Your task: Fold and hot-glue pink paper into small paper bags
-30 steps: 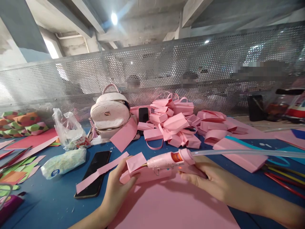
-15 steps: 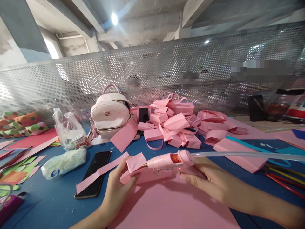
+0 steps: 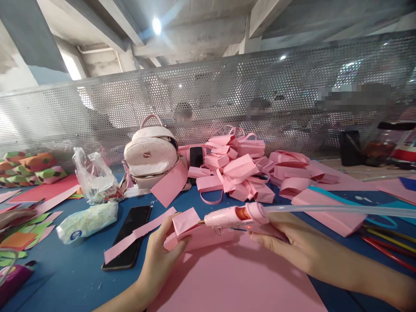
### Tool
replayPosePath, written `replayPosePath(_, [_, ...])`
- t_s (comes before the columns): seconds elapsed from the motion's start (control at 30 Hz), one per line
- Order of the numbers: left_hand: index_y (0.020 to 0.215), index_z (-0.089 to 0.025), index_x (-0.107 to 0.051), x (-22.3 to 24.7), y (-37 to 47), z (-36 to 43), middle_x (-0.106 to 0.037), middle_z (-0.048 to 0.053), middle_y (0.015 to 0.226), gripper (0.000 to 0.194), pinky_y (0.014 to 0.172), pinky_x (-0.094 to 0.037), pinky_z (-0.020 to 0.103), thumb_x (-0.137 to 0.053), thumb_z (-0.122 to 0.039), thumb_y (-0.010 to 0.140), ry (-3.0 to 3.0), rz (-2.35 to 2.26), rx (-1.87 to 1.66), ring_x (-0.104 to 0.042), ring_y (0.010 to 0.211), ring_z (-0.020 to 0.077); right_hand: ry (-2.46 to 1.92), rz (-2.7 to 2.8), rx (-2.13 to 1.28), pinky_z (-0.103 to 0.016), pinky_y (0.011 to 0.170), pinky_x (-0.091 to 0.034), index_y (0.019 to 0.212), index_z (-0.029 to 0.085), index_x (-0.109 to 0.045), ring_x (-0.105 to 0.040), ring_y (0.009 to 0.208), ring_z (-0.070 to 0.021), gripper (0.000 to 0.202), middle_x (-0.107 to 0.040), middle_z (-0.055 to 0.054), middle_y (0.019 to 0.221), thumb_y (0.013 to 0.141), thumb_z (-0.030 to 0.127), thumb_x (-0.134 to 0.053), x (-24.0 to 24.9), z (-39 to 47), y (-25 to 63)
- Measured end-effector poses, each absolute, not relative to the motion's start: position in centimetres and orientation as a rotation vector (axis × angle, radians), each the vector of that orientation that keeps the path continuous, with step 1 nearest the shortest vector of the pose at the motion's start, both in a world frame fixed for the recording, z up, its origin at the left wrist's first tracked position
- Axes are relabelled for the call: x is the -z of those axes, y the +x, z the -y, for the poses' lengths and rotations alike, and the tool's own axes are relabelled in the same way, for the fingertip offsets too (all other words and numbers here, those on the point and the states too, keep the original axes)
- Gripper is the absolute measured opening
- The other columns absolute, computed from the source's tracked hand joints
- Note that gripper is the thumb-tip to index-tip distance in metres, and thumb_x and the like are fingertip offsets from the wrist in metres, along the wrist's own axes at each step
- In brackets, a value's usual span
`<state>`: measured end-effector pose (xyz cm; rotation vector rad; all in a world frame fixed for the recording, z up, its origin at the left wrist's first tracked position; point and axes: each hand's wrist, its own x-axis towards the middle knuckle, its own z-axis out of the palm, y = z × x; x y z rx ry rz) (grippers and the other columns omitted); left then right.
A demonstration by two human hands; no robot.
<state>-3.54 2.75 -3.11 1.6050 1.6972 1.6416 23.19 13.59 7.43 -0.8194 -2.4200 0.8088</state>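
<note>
My left hand [image 3: 167, 247] is closed on a folded pink paper box [image 3: 206, 238], its end flap facing up between thumb and fingers. In my right hand [image 3: 276, 236] is a pink hot glue gun [image 3: 235, 216], its metal nozzle pointing left, just beside the upper corner of the box. A long clear glue stick [image 3: 325, 210] runs out of the gun's back to the right. Under both hands lies a large pink paper sheet [image 3: 240, 277]. A pink paper strip [image 3: 130, 240] rests across a black phone [image 3: 133, 221] left of my left hand.
Behind my hands is a heap of pink paper bags [image 3: 240, 167], beside a white backpack [image 3: 151, 151]. A tissue pack [image 3: 87, 222] and coloured paper pieces [image 3: 27, 234] lie left. Pencils [image 3: 390, 247] lie right. At the far left edge, another person's hand [image 3: 16, 216] reaches in.
The glue gun has moved slightly up and to the right, its nozzle drawn back from the box. Another person's hand has come in at the left edge. My left hand has stayed still.
</note>
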Motion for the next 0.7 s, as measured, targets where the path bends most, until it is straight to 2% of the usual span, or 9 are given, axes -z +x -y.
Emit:
replayPosePath(0.13, [0.120, -0.022, -0.068, 3.0, -3.5, -2.8, -0.076, 0.007, 0.120, 0.035, 0.092, -0.059, 0.033, -0.069, -0.028, 0.086, 1.606, -1.705, -1.639, -0.072, 0.110, 0.0273, -0.808, 2.452, -0.803, -0.044, 0.093, -0.055, 0.108, 0.025, -0.076, -0.070, 0.099, -0.0334, 0.042, -0.078, -0.008, 0.104, 0.090, 0.058, -0.057, -7.7, -13.6, 23.2])
replayPosePath(0.3, [0.121, -0.023, -0.068, 3.1, -3.6, -2.7, -0.076, 0.006, 0.119, 0.035, 0.093, -0.058, 0.033, -0.069, -0.027, 0.086, 1.614, -1.719, -1.639, -0.072, 0.112, 0.0272, -0.884, 2.442, -0.715, -0.045, 0.091, -0.055, 0.091, 0.025, -0.075, -0.069, 0.078, -0.0289, 0.038, -0.077, -0.006, 0.085, 0.089, 0.058, -0.058, -8.0, -13.5, 23.5])
replayPosePath(0.53, [0.121, -0.021, -0.067, 3.4, -3.7, -2.7, -0.076, 0.008, 0.120, 0.036, 0.093, -0.058, 0.034, -0.070, -0.029, 0.086, 1.607, -1.708, -1.640, -0.071, 0.112, 0.0284, -0.767, 2.467, -0.683, -0.041, 0.091, -0.056, 0.101, 0.026, -0.077, -0.071, 0.090, -0.0308, 0.039, -0.078, -0.007, 0.097, 0.092, 0.055, -0.053, -9.0, -13.3, 23.2])
replayPosePath(0.7, [0.121, -0.021, -0.066, 3.3, -3.6, -2.8, -0.075, 0.007, 0.118, 0.035, 0.094, -0.056, 0.032, -0.067, -0.025, 0.087, 1.586, -1.688, -1.636, -0.070, 0.113, 0.0270, -0.819, 2.471, -0.630, -0.043, 0.091, -0.057, 0.104, 0.024, -0.076, -0.072, 0.096, -0.0332, 0.043, -0.079, -0.008, 0.102, 0.090, 0.059, -0.056, -8.8, -13.7, 23.8])
